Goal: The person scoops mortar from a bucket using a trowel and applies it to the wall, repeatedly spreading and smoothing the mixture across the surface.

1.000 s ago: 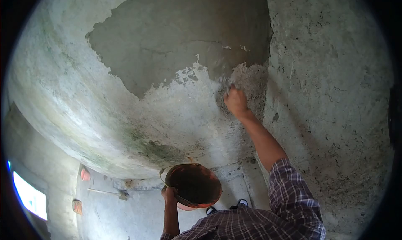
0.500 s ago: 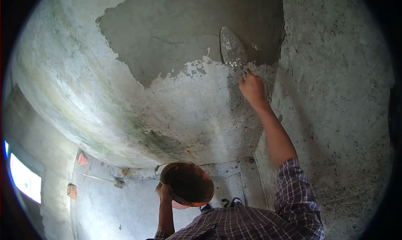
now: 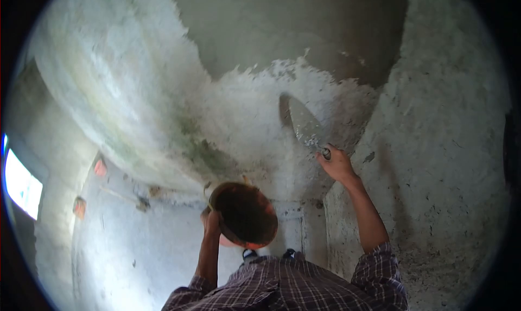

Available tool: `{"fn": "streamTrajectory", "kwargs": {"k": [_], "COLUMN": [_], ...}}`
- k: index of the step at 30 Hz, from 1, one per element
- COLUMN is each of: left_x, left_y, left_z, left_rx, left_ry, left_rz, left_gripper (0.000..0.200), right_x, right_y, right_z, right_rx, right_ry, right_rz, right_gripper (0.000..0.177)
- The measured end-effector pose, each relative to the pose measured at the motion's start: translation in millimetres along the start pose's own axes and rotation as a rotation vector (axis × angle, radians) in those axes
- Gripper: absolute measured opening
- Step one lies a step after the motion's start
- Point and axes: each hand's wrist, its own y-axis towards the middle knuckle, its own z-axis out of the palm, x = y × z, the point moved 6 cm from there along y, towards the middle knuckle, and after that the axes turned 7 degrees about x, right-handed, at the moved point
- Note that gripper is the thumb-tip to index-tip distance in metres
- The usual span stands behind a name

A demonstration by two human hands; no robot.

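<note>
My right hand (image 3: 337,163) grips the handle of a trowel (image 3: 305,122), its pointed blade smeared with mortar and aimed up and to the left. The blade is in front of the bare part of the wall (image 3: 249,115), below a darker patch of fresh plaster (image 3: 293,29) with a ragged lower edge. Low in the view, my left hand (image 3: 210,220) is closed on the rim of a tilted bucket (image 3: 269,216). Its inside is dark, and I cannot make out how much it holds.
A rough side wall (image 3: 439,164) meets the plastered wall at the right. On the floor (image 3: 141,246) at the left lie a long-handled tool (image 3: 142,203), a reddish pot (image 3: 100,167) and a brick-like block (image 3: 80,208). A bright window (image 3: 23,185) is at far left.
My right hand has drawn the trowel down from the edge of the fresh plaster, away from the damp patch. The bucket stays in my left hand, and the whole view has shifted.
</note>
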Motion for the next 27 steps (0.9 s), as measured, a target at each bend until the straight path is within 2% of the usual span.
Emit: {"fn": "streamTrajectory", "kwargs": {"k": [2,4,5,7,11,13,14,17,19,20,22,24,26,27], "left_x": [-17.8,-28.5,-40.2,-72.4,-102.1,-109.0,-112.5,-118.4,-121.2,-122.8,-123.8,-125.2,-129.0,-128.6], "left_y": [-8.5,-9.5,-20.3,-27.9,-39.4,-40.9,-41.2,-44.6,-49.7,-53.5,-58.5,-66.2,-71.5,-73.4], "left_z": [10.9,13.3,18.7,34.5,45.3,47.8,51.1,57.2,61.3,63.1,65.5,70.8,77.8,78.3], "left_rx": [0.012,0.075,0.113,0.169,0.184,0.204,0.231,0.277,0.308,0.331,0.349,0.365,0.319,0.325], "left_ry": [0.058,0.104,0.083,0.039,0.085,0.125,0.152,0.194,0.195,0.167,0.191,0.21,0.103,0.112], "left_rz": [-0.019,0.038,0.024,0.071,0.125,0.127,0.138,0.186,0.201,0.222,0.21,0.2,0.225,0.223], "left_gripper": [0.017,0.033,0.036,0.043,0.049,0.051,0.053,0.057,0.058,0.059,0.06,0.06,0.057,0.057], "right_x": [16.2,22.1,16.2,18.5,39.2,44.9,46.3,42.3,44.6,42.7,47.7,50.4,51.6,50.7], "right_y": [-28.2,-58.3,-75.8,-97.6,-125.9,-127.1,-126.2,-122.2,-121.9,-123.5,-122.1,-120.1,-111.5,-108.9], "right_z": [4.4,25.3,46.1,64.7,87.0,99.6,104.6,130.9,144.7,152.7,157.6,162.8,164.4,169.5], "right_rx": [0.06,0.251,0.314,0.229,0.255,0.382,0.379,0.416,0.333,0.337,0.377,0.35,0.307,0.355], "right_ry": [0.059,0.317,0.318,0.287,0.167,0.013,0.032,0.025,-0.074,-0.054,0.015,0.044,0.065,0.03], "right_rz": [0.014,-0.031,-0.026,-0.223,-0.226,-0.149,-0.14,-0.167,-0.322,-0.311,-0.147,-0.174,-0.205,-0.202], "right_gripper": [0.037,0.042,0.042,0.039,0.039,0.043,0.043,0.043,0.047,0.047,0.055,0.057,0.059,0.054]}}
